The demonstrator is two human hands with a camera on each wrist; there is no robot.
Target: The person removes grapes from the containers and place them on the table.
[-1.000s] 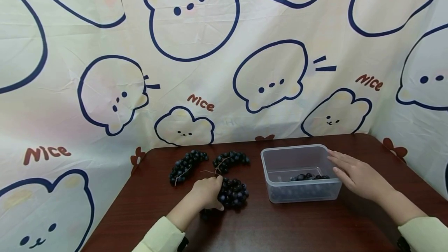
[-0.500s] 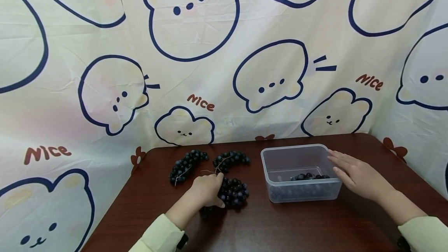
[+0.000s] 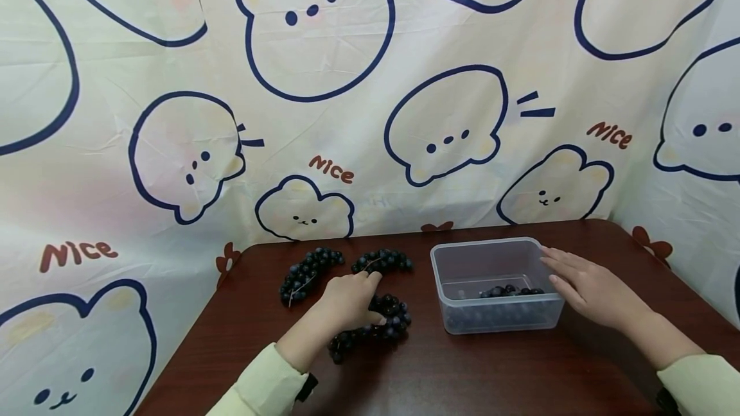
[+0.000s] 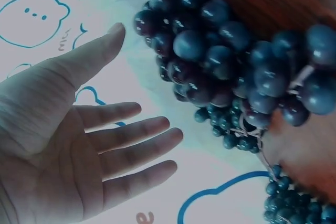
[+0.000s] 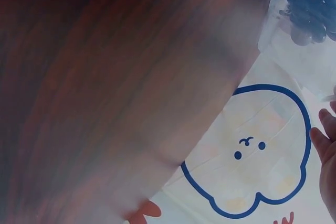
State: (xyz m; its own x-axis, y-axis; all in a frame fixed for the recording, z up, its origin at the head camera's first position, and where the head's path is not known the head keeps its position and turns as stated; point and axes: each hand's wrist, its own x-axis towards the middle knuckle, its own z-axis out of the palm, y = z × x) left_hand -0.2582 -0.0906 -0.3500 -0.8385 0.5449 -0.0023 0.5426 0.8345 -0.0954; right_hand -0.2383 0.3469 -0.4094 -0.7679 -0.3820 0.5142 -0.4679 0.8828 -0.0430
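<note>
Hovering by the near grapes [image 3: 396, 329], the left hand [image 3: 349, 303] stands wide, thumb apart from straight fingers. Beyond its fingertips lies the back bunch [image 3: 396, 260]; past its knuckles, the left bunch [image 3: 309, 275]. Right of this grip: clear box [image 3: 500, 303], more grapes [image 3: 509, 291] inside; right hand [image 3: 592, 291], fingers straight, at its right wall. Patterned cloth [image 3: 370, 210] behind.

Reddish-brown wooden tabletop [image 3: 474, 374] beneath dark grape bunches [image 3: 309, 275] and a translucent box [image 3: 502, 318].
</note>
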